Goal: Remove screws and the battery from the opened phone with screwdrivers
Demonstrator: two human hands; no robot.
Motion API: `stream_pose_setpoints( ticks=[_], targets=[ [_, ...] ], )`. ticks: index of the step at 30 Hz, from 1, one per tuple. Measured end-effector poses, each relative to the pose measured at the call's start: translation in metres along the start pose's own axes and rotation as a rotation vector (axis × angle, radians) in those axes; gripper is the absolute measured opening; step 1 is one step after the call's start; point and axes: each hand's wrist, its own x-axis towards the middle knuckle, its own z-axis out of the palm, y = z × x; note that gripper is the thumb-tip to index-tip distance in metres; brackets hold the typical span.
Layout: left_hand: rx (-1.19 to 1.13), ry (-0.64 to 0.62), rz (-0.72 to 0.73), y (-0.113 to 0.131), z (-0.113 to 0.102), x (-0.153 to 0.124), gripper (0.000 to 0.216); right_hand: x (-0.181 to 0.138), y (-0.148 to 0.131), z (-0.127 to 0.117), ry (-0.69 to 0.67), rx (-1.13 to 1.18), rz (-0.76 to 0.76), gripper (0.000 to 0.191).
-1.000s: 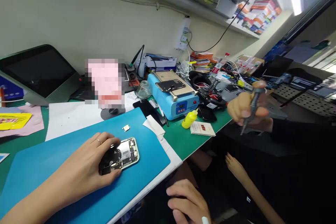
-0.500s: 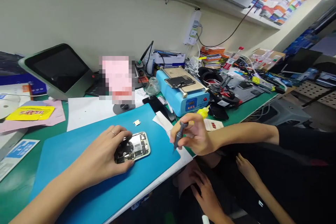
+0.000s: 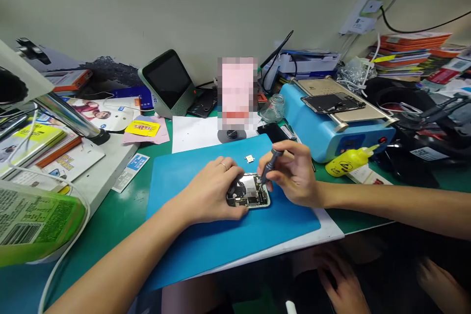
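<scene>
An opened smartphone point(image 3: 253, 191) with its inner parts exposed lies on a blue mat point(image 3: 235, 240). My left hand point(image 3: 221, 189) grips it from the left, thumb along the near edge and fingers over the far edge. In my right hand point(image 3: 294, 174), a dark grey screwdriver point(image 3: 271, 163) is held slanted between thumb and fingers. Its tip points down at the phone's right part; whether it touches a screw is too small to tell. A small silvery part point(image 3: 249, 158) rests on the mat just beyond the phone.
A blue heating machine point(image 3: 305, 117) carrying a phone screen point(image 3: 333, 103) stands back right, behind a yellow bottle point(image 3: 348, 163). A glass jar point(image 3: 273, 108) and a smart display point(image 3: 167, 81) stand at the back. A green package point(image 3: 37, 223) is at left. Another person's hand point(image 3: 342, 279) shows below the table edge.
My right hand has brought the screwdriver left and over the phone, its tip now down at the phone's right part. The left hand keeps its grip. My view has turned left.
</scene>
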Motion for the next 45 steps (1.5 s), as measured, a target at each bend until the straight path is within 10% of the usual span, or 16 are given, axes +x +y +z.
stream_pose_setpoints(
  ticks=[15, 45],
  targets=[
    [-0.001, -0.005, 0.015, 0.000, -0.004, 0.001, 0.053, -0.021, 0.017, -0.014, -0.227, -0.092, 0.014, 0.039],
    [0.028, -0.036, 0.007, -0.001, -0.006, 0.002, 0.057, -0.008, 0.009, -0.005, -0.166, -0.136, -0.108, 0.038]
  ],
)
